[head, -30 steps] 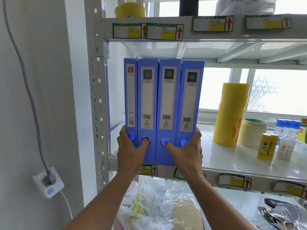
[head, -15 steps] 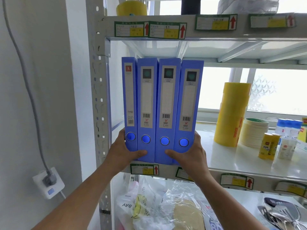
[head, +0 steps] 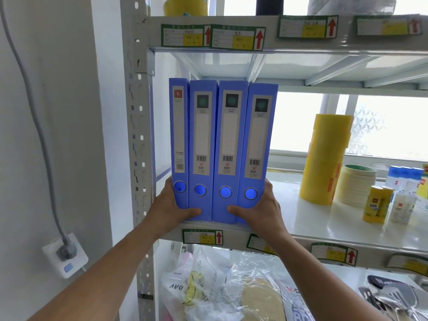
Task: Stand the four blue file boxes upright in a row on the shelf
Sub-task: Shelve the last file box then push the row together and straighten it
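Four slim glossy blue file boxes [head: 222, 149]

Both hands, left [head: 170, 210] and right [head: 259, 213], reach forward with fingers seemingly curled and thumbs pointing inward.

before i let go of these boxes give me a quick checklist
1. Four boxes upright, spines out: ok.
2. Boxes pressed together in a row: ok.
3. Bottoms on the shelf: ok at the front; back cannot tell.
4. Rightmost box plumb: not ok, leans slightly right.
5. Left hand and right hand bracing both ends: ok.
6. Room beside the tape stack: ok.
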Available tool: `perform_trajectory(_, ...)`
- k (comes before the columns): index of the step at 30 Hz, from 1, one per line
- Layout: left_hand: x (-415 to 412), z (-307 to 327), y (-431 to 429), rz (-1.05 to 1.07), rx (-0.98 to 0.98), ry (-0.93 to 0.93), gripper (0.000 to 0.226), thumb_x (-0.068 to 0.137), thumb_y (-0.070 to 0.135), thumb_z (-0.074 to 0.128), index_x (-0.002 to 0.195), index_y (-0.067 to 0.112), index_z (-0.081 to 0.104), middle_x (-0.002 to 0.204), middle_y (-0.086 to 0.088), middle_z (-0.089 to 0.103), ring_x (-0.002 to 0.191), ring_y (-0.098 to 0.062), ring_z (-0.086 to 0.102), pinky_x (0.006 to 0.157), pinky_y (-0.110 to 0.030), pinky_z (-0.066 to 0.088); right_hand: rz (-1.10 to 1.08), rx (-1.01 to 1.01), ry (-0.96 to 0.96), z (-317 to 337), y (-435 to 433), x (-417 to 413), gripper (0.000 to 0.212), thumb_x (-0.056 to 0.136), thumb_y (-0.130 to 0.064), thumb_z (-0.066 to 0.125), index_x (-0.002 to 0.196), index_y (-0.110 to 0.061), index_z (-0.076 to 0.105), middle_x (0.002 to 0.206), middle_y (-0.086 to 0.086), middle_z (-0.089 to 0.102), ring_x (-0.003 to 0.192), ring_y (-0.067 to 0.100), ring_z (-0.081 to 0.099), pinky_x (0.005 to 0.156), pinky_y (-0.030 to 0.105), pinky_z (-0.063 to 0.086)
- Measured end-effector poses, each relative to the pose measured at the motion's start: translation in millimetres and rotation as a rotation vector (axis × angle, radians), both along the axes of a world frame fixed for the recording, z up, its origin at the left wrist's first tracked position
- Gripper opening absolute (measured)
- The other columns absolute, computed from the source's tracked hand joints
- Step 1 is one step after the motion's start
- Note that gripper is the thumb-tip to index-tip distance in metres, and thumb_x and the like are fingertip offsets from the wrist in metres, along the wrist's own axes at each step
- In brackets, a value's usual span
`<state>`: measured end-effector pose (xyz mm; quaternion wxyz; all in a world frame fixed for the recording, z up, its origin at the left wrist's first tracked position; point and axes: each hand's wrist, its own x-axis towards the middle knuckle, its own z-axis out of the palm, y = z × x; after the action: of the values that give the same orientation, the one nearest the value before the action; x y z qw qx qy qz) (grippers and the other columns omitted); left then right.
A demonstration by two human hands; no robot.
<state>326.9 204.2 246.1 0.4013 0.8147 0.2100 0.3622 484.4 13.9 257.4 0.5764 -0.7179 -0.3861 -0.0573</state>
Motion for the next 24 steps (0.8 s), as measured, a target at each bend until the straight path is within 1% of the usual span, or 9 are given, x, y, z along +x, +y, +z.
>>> perform_trajectory(2, 0, 0, 3, 0.009, -0.001, 0.002, 0.099, 0.066, 0.028, 0.094, 0.141, 0.041, 0.032, 0.115, 0.037, 0.054, 0.103, -0.002, 0.062, 0.083, -0.023, 0.052, 0.006, -0.006, -0.002, 1, 3, 2, 0.097, 0.056, -0.028, 0.096, 0.138, -0.026, 0.042, 0.125, -0.003, 0.059, 0.11, 0.018, 0.06, 0.082, 0.027, 0.047)
perform_trajectory(5, 1, 0, 5, 0.018, 0.008, 0.011, 0.101, 0.065, 0.028, 0.095, 0.143, 0.039, 0.032, 0.116, 0.036, 0.054, 0.106, -0.007, 0.062, 0.089, -0.029, 0.053, 0.004, -0.009, -0.015, 0, 5, 4, 0.098, 0.056, -0.027, 0.096, 0.138, -0.026, 0.042, 0.125, -0.004, 0.059, 0.11, 0.018, 0.059, 0.083, 0.028, 0.046)
perform_trajectory(9, 2, 1, 7, 0.023, -0.001, 0.013, 0.103, 0.065, 0.029, 0.095, 0.146, 0.036, 0.031, 0.124, 0.021, 0.059, 0.11, -0.01, 0.062, 0.094, -0.034, 0.053, 0.004, -0.012, -0.041, -3, 5, 6, 0.102, 0.055, -0.025, 0.096, 0.141, -0.025, 0.041, 0.127, -0.006, 0.056, 0.111, 0.015, 0.057, 0.077, 0.018, 0.043)
perform_trajectory(12, -3, 2, 10, -0.019, -0.031, 0.041, 0.096, 0.071, 0.019, 0.092, 0.143, 0.041, 0.032, 0.124, 0.027, 0.06, 0.109, 0.0, 0.062, 0.095, -0.032, 0.053, 0.009, -0.012, -0.042, -7, 2, 7, 0.102, 0.055, -0.022, 0.095, 0.141, -0.028, 0.04, 0.128, -0.007, 0.057, 0.11, 0.014, 0.057, 0.074, 0.011, 0.041)
perform_trajectory(15, -11, 1, 15, -0.112, -0.063, 0.097, 0.089, 0.081, 0.007, 0.083, 0.146, 0.041, 0.033, 0.126, 0.028, 0.063, 0.118, 0.001, 0.06, 0.09, -0.021, 0.055, 0.028, -0.034, -0.014, -10, -1, 10, 0.104, 0.056, -0.021, 0.094, 0.142, -0.032, 0.036, 0.127, -0.004, 0.061, 0.111, 0.019, 0.062, 0.076, 0.019, 0.048)
perform_trajectory(17, -14, 2, 17, -0.135, -0.066, 0.125, 0.083, 0.086, 0.004, 0.076, 0.144, 0.045, 0.034, 0.116, 0.032, 0.068, 0.11, 0.011, 0.062, 0.077, -0.012, 0.054, 0.041, -0.059, -0.007, -10, -4, 11, 0.106, 0.058, -0.019, 0.094, 0.145, -0.031, 0.035, 0.126, -0.004, 0.063, 0.11, 0.018, 0.064, 0.071, 0.012, 0.048)
perform_trajectory(20, -15, 3, 17, -0.139, -0.064, 0.145, 0.082, 0.088, 0.004, 0.073, 0.143, 0.047, 0.032, 0.112, 0.04, 0.065, 0.099, 0.02, 0.062, 0.075, -0.01, 0.052, 0.047, -0.073, -0.009, -8, -5, 10, 0.103, 0.061, -0.016, 0.093, 0.145, -0.029, 0.035, 0.125, -0.005, 0.064, 0.106, 0.015, 0.064, 0.061, 0.005, 0.048)
perform_trajectory(22, -14, 4, 17, -0.136, -0.066, 0.149, 0.083, 0.087, 0.002, 0.073, 0.144, 0.046, 0.031, 0.11, 0.039, 0.066, 0.098, 0.02, 0.062, 0.076, -0.012, 0.052, 0.044, -0.07, -0.015, -9, -5, 9, 0.103, 0.06, -0.016, 0.092, 0.145, -0.03, 0.036, 0.125, -0.007, 0.063, 0.107, 0.015, 0.064, 0.067, 0.007, 0.047)
perform_trajectory(24, -13, 5, 17, -0.134, -0.077, 0.145, 0.085, 0.086, 0.001, 0.073, 0.147, 0.043, 0.031, 0.116, 0.031, 0.068, 0.104, 0.015, 0.062, 0.082, -0.014, 0.051, 0.032, -0.071, -0.026, -9, -5, 8, 0.102, 0.06, -0.017, 0.092, 0.143, -0.031, 0.036, 0.126, -0.006, 0.063, 0.108, 0.017, 0.064, 0.077, 0.021, 0.05)
